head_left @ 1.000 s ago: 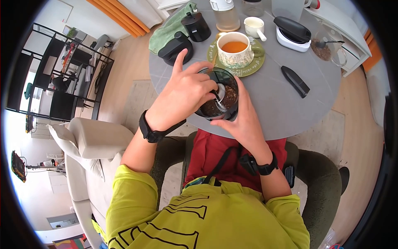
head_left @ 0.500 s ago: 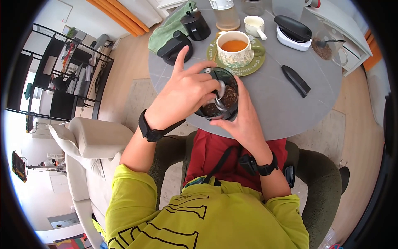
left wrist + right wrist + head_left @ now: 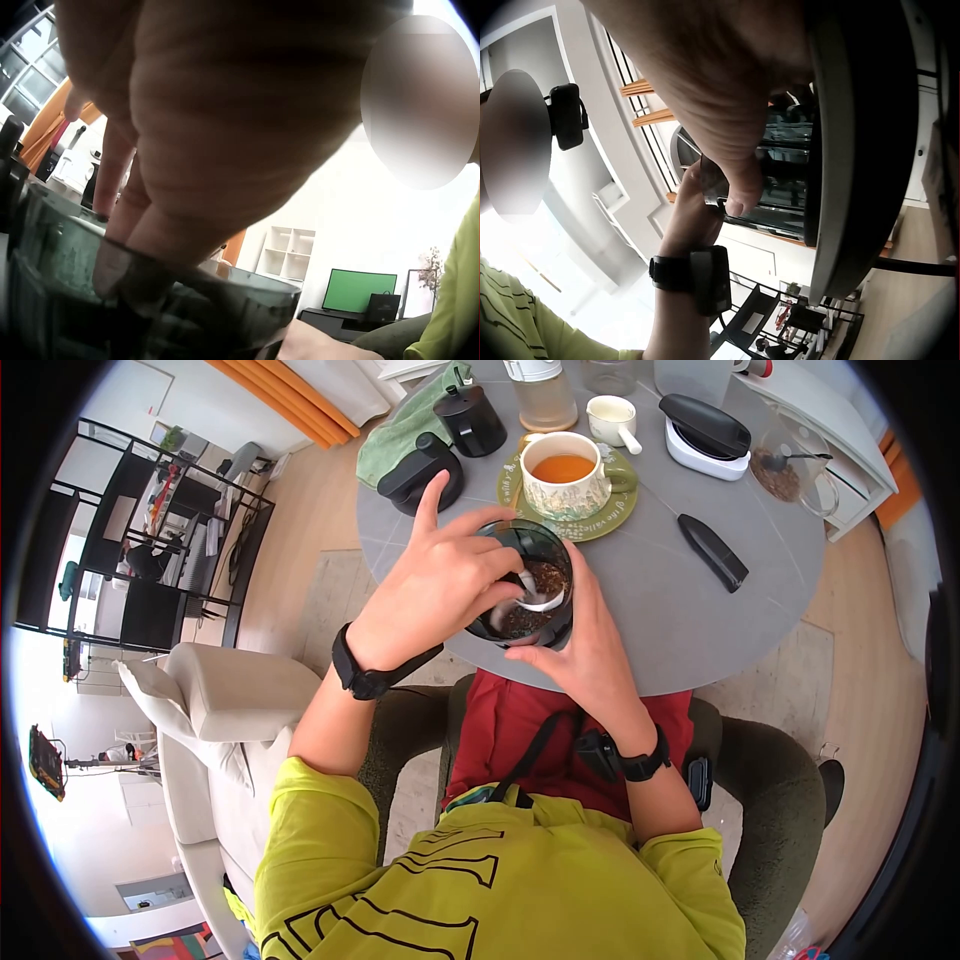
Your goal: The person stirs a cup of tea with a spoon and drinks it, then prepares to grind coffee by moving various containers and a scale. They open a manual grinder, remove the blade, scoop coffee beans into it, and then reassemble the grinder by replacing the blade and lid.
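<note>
A dark see-through container (image 3: pixel 562 610) with brown crumbly stuff (image 3: pixel 548 576) inside is tilted near the table's front edge. My left hand (image 3: pixel 435 585) reaches over its rim, thumb and fingers pinching a small shiny utensil (image 3: pixel 543 601) inside; its index finger points out straight. From the other side my right hand (image 3: pixel 590 640) grips the container wall, thumb below. In the left wrist view the left hand's fingers (image 3: pixel 124 247) dip behind the smoky wall (image 3: pixel 240 307). The right wrist view has the right hand (image 3: pixel 727 97) against the container (image 3: pixel 784 187).
Behind the container a patterned cup (image 3: pixel 565 500) of orange-brown liquid stands on a green plate (image 3: pixel 610 520). A black lidded pot (image 3: pixel 470 422), green cloth (image 3: pixel 400 435), small white jug (image 3: pixel 612 422), black-and-white device (image 3: pixel 706 442), black handled tool (image 3: pixel 712 552) and glass cup (image 3: pixel 780 478) surround it.
The utensil inside the container has turned and shifted slightly with my left hand's fingers. My right hand's grip looks the same.
</note>
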`<action>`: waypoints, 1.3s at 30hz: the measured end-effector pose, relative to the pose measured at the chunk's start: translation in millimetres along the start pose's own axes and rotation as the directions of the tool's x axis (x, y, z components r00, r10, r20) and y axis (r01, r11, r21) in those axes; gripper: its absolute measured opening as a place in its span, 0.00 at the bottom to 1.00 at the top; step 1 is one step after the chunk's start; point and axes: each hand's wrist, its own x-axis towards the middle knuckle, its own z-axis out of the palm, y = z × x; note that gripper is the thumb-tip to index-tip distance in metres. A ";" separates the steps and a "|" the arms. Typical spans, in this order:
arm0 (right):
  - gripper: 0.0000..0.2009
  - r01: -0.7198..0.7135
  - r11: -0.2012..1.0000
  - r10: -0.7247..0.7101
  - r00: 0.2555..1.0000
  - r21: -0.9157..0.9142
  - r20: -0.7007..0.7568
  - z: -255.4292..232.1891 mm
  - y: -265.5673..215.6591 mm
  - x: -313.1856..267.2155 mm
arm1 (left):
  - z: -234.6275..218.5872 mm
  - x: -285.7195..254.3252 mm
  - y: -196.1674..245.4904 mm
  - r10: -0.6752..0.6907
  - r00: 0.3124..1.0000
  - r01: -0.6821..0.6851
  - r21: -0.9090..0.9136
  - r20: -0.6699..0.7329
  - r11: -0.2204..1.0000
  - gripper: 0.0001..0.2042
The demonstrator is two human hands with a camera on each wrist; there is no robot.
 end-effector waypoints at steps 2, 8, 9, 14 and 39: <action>0.53 -0.015 1.000 0.015 1.000 0.015 0.006 -0.1 -0.7 0.1 | 0.0 -0.2 -0.4 0.000 1.000 0.000 -0.012 -0.013 1.000 0.11; 0.53 -0.021 0.999 0.021 1.000 0.026 0.008 0.4 0.4 -0.1 | -3.5 -4.2 -0.6 0.010 0.999 -0.012 -0.078 -0.032 0.997 0.11; 0.53 -0.021 0.999 0.021 1.000 0.027 0.009 0.8 1.0 -0.1 | -3.8 -4.8 -1.1 0.026 1.000 -0.026 -0.081 -0.007 0.996 0.11; 0.53 -0.017 1.000 0.017 1.000 0.006 0.016 -0.4 0.7 0.1 | -1.0 -3.1 -1.8 0.025 1.000 -0.025 -0.052 -0.007 0.998 0.10; 0.54 0.020 0.999 -0.020 1.000 -0.028 -0.009 1.7 2.1 -0.9 | -36.0 -22.4 -21.2 -0.167 0.905 0.180 -0.004 -0.391 0.984 0.07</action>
